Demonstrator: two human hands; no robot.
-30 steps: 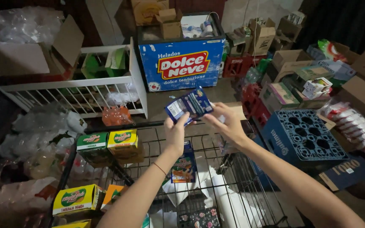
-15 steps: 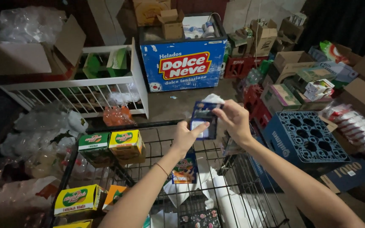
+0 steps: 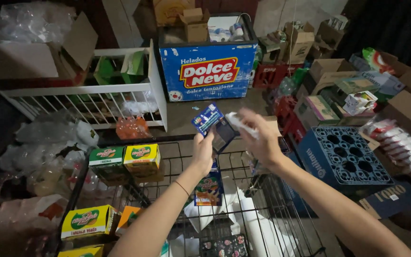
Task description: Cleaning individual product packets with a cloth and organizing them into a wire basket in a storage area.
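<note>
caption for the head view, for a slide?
Left hand holds a small blue packet over a wire cart; right hand grips something pale beside it.

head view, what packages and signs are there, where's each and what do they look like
Small blue packet: held up by the left hand, flat, blue with white print.
Freezer sign: front of the chest at top centre, blue panel with a red and yellow logo.
Yellow and green cartons: on the wire cart's left rim, boxy.
Blue crate: right of the cart, round holes.
Right hand: blurred, holding something white.
</note>
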